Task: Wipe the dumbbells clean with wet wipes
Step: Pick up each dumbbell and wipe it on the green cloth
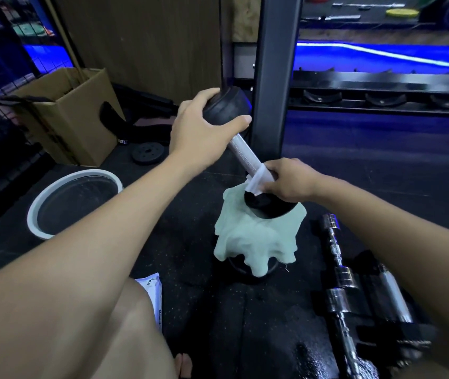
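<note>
A black-headed dumbbell [243, 150] with a knurled silver handle stands tilted in the middle of the view. Its lower head rests on a pale green cloth [256, 236] draped over a dark object. My left hand [204, 132] grips the upper head from above. At the lower end of the handle, my right hand [286, 181] holds a white wet wipe [256, 183] wrapped round the bar. A white wipe packet [153, 291] lies by my knee.
Chrome dumbbells [338, 258] lie on the black rubber floor at the right. A white-rimmed basin [40, 203] sits at the left, a cardboard box [75, 116] behind it, a small weight plate [148, 153] beside. A black rack post [275, 77] rises just behind the dumbbell.
</note>
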